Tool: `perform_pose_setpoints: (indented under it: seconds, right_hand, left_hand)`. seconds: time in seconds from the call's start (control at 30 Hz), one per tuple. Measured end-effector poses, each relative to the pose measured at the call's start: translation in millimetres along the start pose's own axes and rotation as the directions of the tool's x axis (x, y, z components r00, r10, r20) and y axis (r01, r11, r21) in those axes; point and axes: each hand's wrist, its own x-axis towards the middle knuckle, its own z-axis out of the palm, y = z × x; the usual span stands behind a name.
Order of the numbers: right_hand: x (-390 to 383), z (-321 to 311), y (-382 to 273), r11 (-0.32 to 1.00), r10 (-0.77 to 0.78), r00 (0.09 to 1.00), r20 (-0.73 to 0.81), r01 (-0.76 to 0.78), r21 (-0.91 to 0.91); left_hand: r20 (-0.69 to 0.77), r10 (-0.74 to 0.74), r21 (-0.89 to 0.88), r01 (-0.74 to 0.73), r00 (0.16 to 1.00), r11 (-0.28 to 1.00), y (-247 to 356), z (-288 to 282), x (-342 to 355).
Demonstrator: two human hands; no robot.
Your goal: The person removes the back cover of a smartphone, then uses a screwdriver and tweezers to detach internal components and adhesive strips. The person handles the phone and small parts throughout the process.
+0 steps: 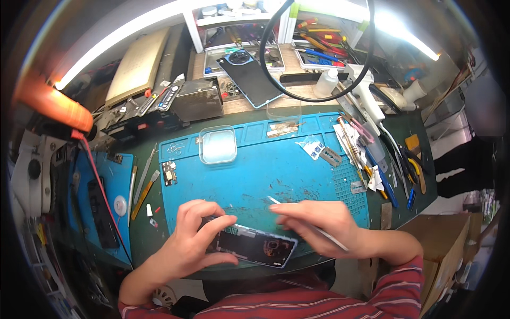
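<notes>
My left hand (197,233) is closed around one end of an opened phone frame (256,246), tilted above the near edge of the blue work mat (239,183). The frame's dark inside faces up, with a strip of green circuit board near my thumb. To its right, my right hand (319,223) grips a slim metal tool (332,239) like a pen. Its flat, pale tip points left and away, over dark crumbs on the mat, apart from the phone frame. Whether it is a blade or a pry tool I cannot tell.
A clear lidded box (218,145), a razor blade (330,156) and small circuit parts (169,173) lie on the mat. Pliers (413,166) and tweezers crowd its right. A phone back (249,77) leans behind. An orange hot-air tool (56,103) juts in at left; a person (467,159) stands far right.
</notes>
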Motion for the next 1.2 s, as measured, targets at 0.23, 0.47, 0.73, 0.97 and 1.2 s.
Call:
perform_pose_setpoints:
  seconds: [0.23, 0.47, 0.73, 0.97, 1.2]
  right_hand:
    - [51.4, 28.8, -33.2, 0.979, 0.147, 0.95, 0.275, -0.179, 0.099]
    - [21.5, 29.8, -19.1, 0.759, 0.45, 0.891, -0.065, -0.344, 0.553]
    - [-53.6, 8.6, -10.1, 0.842, 0.465, 0.865, -0.188, -0.367, 0.395]
    - [-88.1, 1.5, -4.2, 0.996, 0.075, 0.94, -0.332, -0.084, -0.014]
    - [-68.6, 10.3, -6.3, 0.944, -0.224, 0.969, -0.106, 0.189, -0.271]
  left_hand:
    - [-0.166, 0.168, 0.194, -0.135, 0.972, 0.972, -3.6, 9.4, -8.1]
    - [-0.266, -0.46, -0.731, 0.134, 0.847, 0.67, 3.3, 32.2, -4.4]
    - [0.249, -0.329, -0.723, 0.401, 0.911, 0.563, -1.4, 24.4, 51.2]
    - [0.049, -0.149, -0.016, 0.15, 0.988, 0.989, 16.7, 15.9, 60.1]
    - [-0.154, -0.106, 0.09, 0.121, 0.982, 0.989, 27.8, 25.5, 6.4]
